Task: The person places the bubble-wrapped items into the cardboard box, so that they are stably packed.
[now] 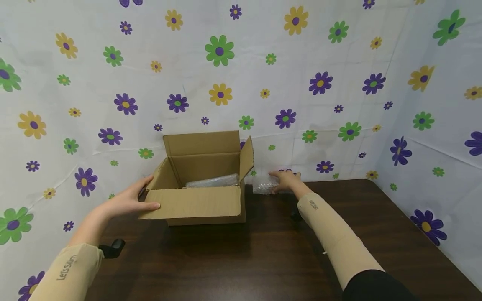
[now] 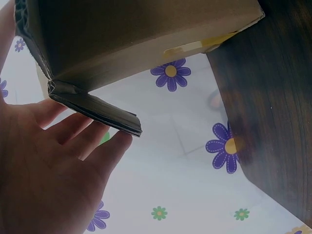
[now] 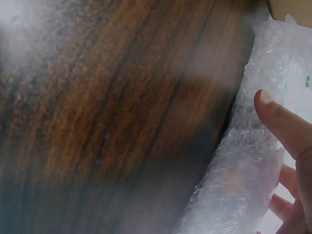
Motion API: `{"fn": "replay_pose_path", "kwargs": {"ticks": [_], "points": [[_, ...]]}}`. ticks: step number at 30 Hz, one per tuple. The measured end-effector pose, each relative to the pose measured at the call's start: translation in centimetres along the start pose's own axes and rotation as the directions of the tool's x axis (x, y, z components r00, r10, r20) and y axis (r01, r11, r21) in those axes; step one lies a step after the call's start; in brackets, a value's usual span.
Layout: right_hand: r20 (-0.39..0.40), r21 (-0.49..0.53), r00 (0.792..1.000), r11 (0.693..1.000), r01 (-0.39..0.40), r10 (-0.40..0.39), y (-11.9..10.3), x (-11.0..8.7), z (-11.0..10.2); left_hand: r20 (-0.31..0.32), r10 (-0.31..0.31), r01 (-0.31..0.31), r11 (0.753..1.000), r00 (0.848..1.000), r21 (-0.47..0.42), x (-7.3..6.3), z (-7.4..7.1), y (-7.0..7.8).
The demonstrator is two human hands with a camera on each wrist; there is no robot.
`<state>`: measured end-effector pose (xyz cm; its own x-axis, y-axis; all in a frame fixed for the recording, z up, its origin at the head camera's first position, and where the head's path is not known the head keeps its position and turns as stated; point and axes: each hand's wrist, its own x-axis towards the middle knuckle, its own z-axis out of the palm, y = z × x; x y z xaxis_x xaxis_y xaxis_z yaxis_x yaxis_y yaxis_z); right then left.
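An open cardboard box (image 1: 205, 219) stands on the table with its flaps spread. My left hand (image 1: 129, 198) grips its left front corner. The thumb lies on the front flap (image 1: 196, 202), while the other fingers reach behind the left flap, against a folded flap (image 2: 97, 109) in the left wrist view. Inside the box lies a bubble-wrapped item (image 1: 214, 181). To the right of the box, my right hand (image 1: 288, 182) holds a long bubble-wrapped bundle (image 3: 243, 151) along the table's back edge. Its thumb is on the near side and its fingers are at the far side.
The dark wooden table (image 1: 211, 259) reaches back to a flower-print sheet (image 1: 248, 83), which hangs close behind the box. Another stretch of sheet (image 1: 448, 167) lines the right side. A strip of yellow tape (image 2: 219, 40) runs along the box's lower edge.
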<state>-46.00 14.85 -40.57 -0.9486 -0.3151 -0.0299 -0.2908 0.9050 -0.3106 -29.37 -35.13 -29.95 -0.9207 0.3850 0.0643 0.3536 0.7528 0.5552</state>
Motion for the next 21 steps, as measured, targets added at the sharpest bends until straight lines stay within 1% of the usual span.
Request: {"fn": "replay_pose_path", "kwargs": {"ticks": [4,8,15,18,21], "points": [[-0.012,-0.007,1.000,1.000,-0.004,0.004,-0.03,-0.19,0.30,0.001,0.000,0.000,1.000,1.000,-0.004,-0.05,0.14,0.18],[-0.042,-0.014,0.999,1.000,0.011,-0.012,0.03,-0.29,0.57,0.007,-0.006,0.006,1.000,1.000,-0.016,-0.01,0.15,0.29],[-0.080,-0.013,0.996,1.000,0.027,-0.028,0.12,-0.54,0.78,0.008,-0.005,0.005,1.000,1.000,-0.016,-0.05,0.16,0.08],[-0.087,-0.004,0.996,0.999,0.037,-0.037,0.09,-0.61,0.75,0.006,-0.012,0.013,1.000,1.000,-0.012,-0.14,0.17,0.05],[-0.084,0.006,0.996,0.999,0.041,-0.040,0.13,-0.63,0.67,0.007,-0.008,0.008,1.000,1.000,-0.019,-0.23,0.09,0.15]]}}
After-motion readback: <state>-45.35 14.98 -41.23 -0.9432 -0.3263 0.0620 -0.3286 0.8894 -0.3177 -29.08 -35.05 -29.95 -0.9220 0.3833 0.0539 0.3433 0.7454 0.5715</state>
